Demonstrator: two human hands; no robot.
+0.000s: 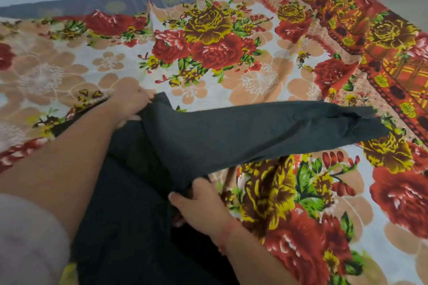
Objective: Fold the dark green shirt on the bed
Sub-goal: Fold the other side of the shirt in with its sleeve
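The left hand (130,99) pinches the far-left edge of the dark green shirt (208,132), fingers closed on a fold of cloth near what looks like the shoulder. The shirt lies on the bed (254,76), its body bunched toward the near edge and under the forearms, while one sleeve (301,122) stretches out to the right over the flowered bedsheet (393,192). Nearer, the right hand (199,201) has its fingers closed on the cloth at the sleeve's lower root.

The likely trouble is in that sleeve — it reaches far to the right with only its root held, so swinging it inward could leave it twisted or creased. The bunched body in the near-left is another risk: any fold laid over those wrinkles would probably come out uneven. The loose bedsheet may also drag along if the cloth is pulled.
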